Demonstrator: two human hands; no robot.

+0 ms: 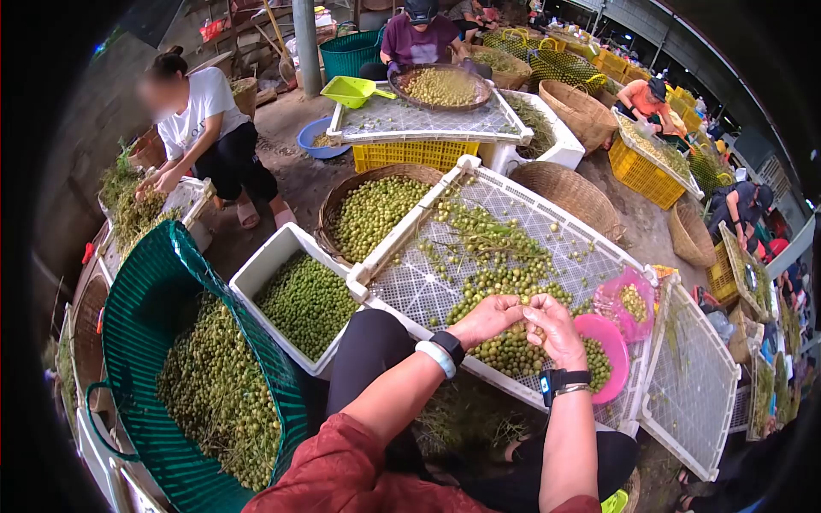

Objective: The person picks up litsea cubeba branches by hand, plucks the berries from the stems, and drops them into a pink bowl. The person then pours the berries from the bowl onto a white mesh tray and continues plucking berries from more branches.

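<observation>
My left hand (489, 320) and my right hand (553, 327) meet fingertip to fingertip above a white mesh tray (402, 286). Both are closed in a pinch around small yellow-green fruit, partly hidden by the fingers. Beneath them a pile of round green fruit (509, 352) lies on the mesh, with loose stems (492, 232) farther back. Just right of my right hand, a pink bowl (614, 386) holds green fruit. Behind it sits a pink basket (609, 295) with yellowish fruit.
Left are a green basket (141, 342) and a white foam box (248, 282) of fruit. A wicker basket (332, 214) stands behind the box. One person (205, 107) works at the left, another (419, 43) across. An empty mesh tray (691, 376) leans right.
</observation>
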